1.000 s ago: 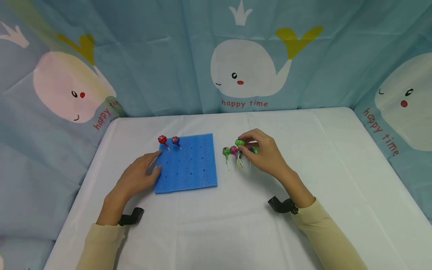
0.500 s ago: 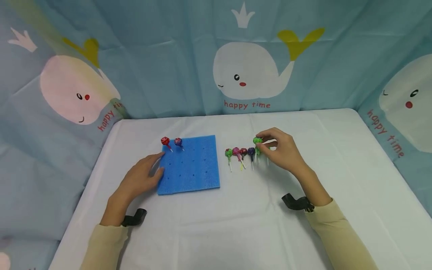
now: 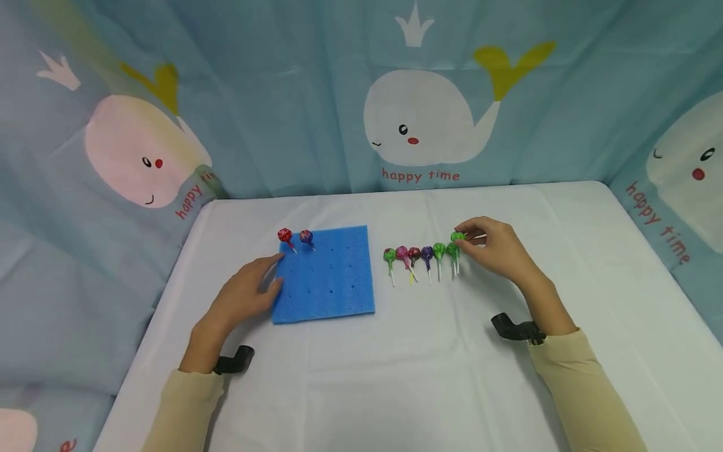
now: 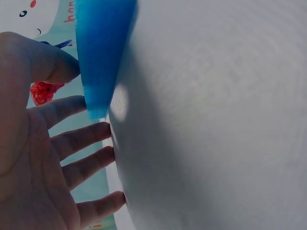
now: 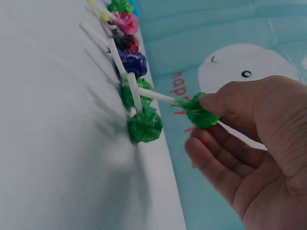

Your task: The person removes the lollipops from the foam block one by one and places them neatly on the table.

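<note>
My right hand (image 3: 497,250) pinches a green-wrapped lollipop (image 5: 202,114) by its head, stick hanging down, at the right end of a row of lollipops. That row holds a green and red one (image 3: 389,255), a pink one (image 3: 402,252), a dark red one (image 3: 415,253), a dark blue one (image 3: 427,252) and two green ones, the nearest green lollipop (image 5: 145,125) lying just below the held one. My left hand (image 3: 243,294) rests at the left edge of a blue foam board (image 3: 327,301), thumb and index finger touching it, fingers spread.
A red lollipop (image 3: 285,235) and a blue-red lollipop (image 3: 306,236) stand with their sticks in the board's back left part. Small holes dot the board. A white cloth (image 3: 361,383) covers the table, with a whale-print curtain (image 3: 316,125) behind it.
My right hand has moved right along the row with the green lollipop, uncovering the lollipops behind it. The left hand stays at the board, while the head view has shifted slightly.
</note>
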`<state>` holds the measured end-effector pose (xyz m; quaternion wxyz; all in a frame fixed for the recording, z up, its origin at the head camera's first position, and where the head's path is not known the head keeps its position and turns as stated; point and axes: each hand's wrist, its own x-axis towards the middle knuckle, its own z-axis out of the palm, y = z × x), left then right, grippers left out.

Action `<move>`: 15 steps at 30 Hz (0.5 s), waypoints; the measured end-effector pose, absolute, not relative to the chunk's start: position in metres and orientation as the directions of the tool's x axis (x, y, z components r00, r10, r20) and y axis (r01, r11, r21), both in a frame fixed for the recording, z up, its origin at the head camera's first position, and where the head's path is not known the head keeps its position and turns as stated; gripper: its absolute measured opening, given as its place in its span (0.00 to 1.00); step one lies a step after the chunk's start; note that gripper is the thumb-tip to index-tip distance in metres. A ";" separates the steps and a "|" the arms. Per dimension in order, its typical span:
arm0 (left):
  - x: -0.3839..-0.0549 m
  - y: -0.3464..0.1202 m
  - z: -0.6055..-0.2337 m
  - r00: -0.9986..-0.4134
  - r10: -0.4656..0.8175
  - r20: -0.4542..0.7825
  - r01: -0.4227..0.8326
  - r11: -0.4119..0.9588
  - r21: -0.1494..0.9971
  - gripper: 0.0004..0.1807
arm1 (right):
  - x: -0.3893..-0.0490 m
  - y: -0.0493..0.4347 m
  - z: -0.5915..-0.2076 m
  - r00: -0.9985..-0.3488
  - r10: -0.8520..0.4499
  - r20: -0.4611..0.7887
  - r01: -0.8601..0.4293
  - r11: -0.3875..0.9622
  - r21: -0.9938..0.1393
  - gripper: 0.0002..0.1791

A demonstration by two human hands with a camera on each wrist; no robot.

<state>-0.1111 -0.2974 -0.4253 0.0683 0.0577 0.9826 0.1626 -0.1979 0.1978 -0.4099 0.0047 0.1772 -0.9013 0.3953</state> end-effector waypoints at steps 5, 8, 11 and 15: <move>-0.105 -0.300 -0.428 -0.984 0.122 -0.131 0.074 0.944 0.322 0.35 | -0.200 0.201 -0.415 -0.937 -0.332 0.110 -0.314 0.660 -0.683 0.14; -0.106 -0.299 -0.426 -0.986 0.122 -0.115 0.078 0.943 0.323 0.35 | -0.201 0.204 -0.415 -0.937 -0.332 0.112 -0.318 0.672 -0.669 0.14; -0.110 -0.297 -0.425 -0.986 0.131 -0.102 0.091 0.942 0.324 0.35 | -0.202 0.209 -0.415 -0.938 -0.339 0.078 -0.302 0.683 -0.665 0.13; -0.114 -0.297 -0.427 -0.985 0.137 -0.108 0.096 0.942 0.321 0.35 | -0.206 0.213 -0.419 -0.931 -0.364 0.029 -0.292 0.692 -0.660 0.13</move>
